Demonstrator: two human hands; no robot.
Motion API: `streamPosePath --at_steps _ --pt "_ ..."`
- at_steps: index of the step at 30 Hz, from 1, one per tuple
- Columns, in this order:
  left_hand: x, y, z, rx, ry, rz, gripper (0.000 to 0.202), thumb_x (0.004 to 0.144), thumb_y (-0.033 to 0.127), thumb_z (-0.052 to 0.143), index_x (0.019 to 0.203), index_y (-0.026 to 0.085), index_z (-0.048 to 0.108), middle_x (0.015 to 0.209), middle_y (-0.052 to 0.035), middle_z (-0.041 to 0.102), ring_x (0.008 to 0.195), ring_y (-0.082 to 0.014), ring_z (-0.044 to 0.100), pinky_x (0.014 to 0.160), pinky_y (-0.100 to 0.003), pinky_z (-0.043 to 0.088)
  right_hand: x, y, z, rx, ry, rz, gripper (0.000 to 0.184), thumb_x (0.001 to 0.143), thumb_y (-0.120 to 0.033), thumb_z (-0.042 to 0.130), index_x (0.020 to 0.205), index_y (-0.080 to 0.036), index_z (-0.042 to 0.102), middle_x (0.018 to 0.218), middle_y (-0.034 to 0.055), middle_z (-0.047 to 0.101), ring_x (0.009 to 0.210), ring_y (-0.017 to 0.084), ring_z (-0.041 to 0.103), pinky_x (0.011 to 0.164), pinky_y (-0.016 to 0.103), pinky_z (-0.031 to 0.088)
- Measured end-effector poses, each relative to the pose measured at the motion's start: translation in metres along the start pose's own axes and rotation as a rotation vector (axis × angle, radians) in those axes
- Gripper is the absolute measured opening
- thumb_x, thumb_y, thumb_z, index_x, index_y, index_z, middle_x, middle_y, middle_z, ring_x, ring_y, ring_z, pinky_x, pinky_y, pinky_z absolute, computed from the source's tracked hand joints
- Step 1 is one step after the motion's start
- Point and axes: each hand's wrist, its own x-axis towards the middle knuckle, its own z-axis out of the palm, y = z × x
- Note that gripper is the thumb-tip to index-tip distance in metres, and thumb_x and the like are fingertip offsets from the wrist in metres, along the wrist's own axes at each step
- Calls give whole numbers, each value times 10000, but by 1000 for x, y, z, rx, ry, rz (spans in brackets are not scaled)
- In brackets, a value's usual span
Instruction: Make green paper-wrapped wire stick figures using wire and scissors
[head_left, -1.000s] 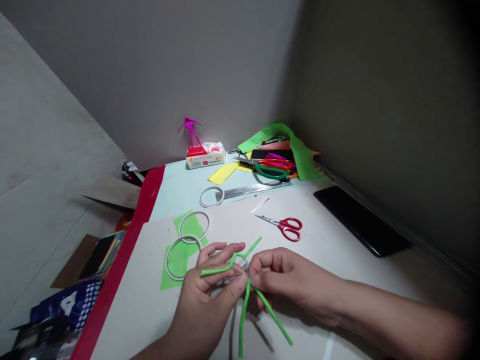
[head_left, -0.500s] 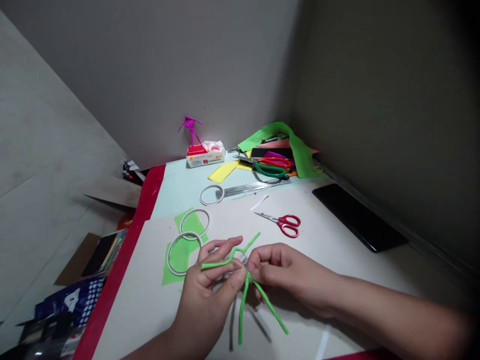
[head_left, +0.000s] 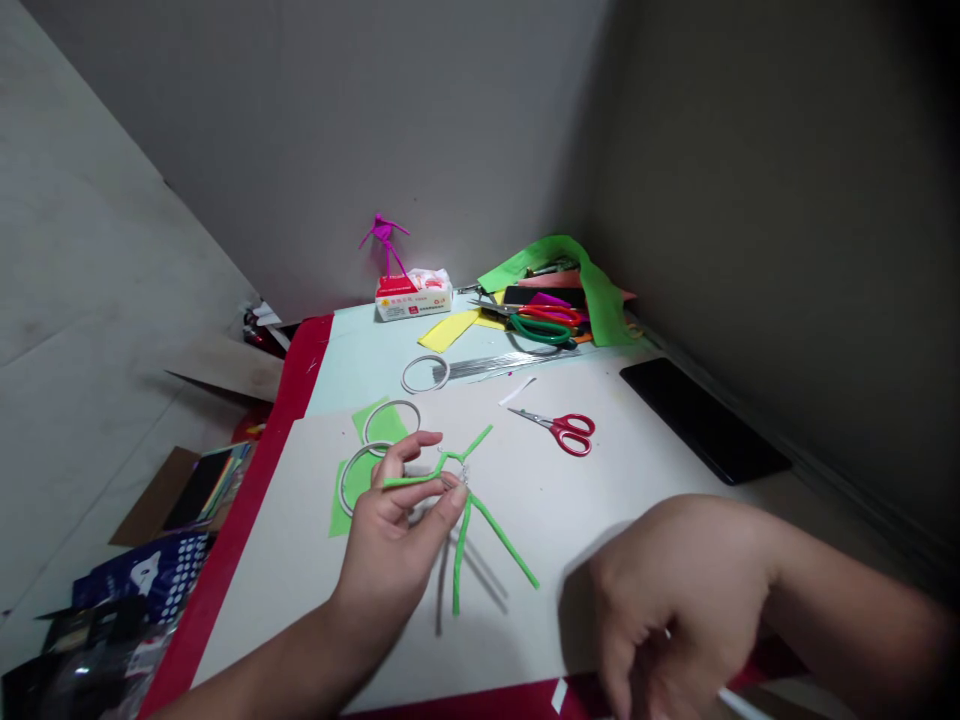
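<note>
Fingers on the right hand curl down, nearest of all; can't tell if they hold anything. Left hand, farther left: thumb and fingers pinched on the green wire figure at its midsection. Figure: limbs wrapped green, torso bare twisted silvery wire. Two long, nearly straight legs splay nearward from the pinch; one arm lies left along the fingers, other points up-right, green arch linking them. Left of the left fingers: two white tape rings on green paper. Right and beyond: small red-handled scissors; black phone-like slab farther right. Past the fingertips: silver wire bundle. Farthest: magenta figure above a small carton.
</note>
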Motion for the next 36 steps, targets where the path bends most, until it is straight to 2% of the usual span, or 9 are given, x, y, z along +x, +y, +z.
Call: streamPosePath --at_steps 3,6,11,15,19,22,26,31,36 --pt "-3 2 0 42 -16 34 185 804 274 677 658 181 742 1253 -114 502 1241 -277 455 974 -348 420 5 1 -4 139 309 56 367 861 -485 567 780 -144 677 677 12 623 518 74 502 516 188 402" --pt "-6 2 1 79 -30 62 169 801 267 674 679 178 748 1215 -116 498 1209 -261 478 934 -315 450 22 4 -4 309 619 -119 323 834 -454 628 902 -138 644 766 16 631 560 62 502 499 172 368" --pt "-5 -2 6 110 -32 22 167 788 277 657 705 164 748 1182 -143 558 1201 -269 496 897 -313 477 49 7 5 463 749 -138 348 674 -406 786 774 -128 601 613 -18 604 491 55 472 477 179 363" --pt "-3 -1 10 138 -118 -8 177 780 247 649 896 168 758 1013 -116 686 1062 -239 594 949 -349 446 50 6 8 443 926 -159 322 653 -366 799 731 -143 580 534 -58 542 477 61 457 481 190 355" --pt "-4 6 10 102 -277 -97 167 784 238 614 709 162 742 776 -71 696 789 -201 627 776 -323 485 46 5 8 360 968 -160 268 699 -352 763 728 -138 604 563 -51 537 513 60 440 490 189 321" --pt "-2 10 8 82 -302 -239 187 759 267 625 641 148 709 744 -78 703 757 -203 620 743 -321 476 45 4 7 348 938 -173 258 730 -359 734 744 -133 611 623 -23 597 539 61 455 500 191 315" --pt "4 13 5 110 -379 -400 219 764 309 619 714 128 732 777 -100 741 770 -210 639 734 -316 466 47 3 5 420 938 -179 222 737 -314 723 743 -134 593 647 6 653 543 72 502 510 198 335" --pt "6 18 1 216 -512 -459 300 775 375 622 773 107 758 758 -105 745 679 -185 607 633 -292 426 47 7 3 520 1038 -252 263 715 -341 751 750 -146 578 556 -55 565 495 65 480 496 195 349" --pt "8 17 -4 93 -586 -428 259 783 314 621 685 112 750 739 -99 733 727 -177 624 719 -292 449 47 8 2 546 1002 -249 304 688 -361 773 766 -149 571 565 -48 571 492 72 481 500 204 363"
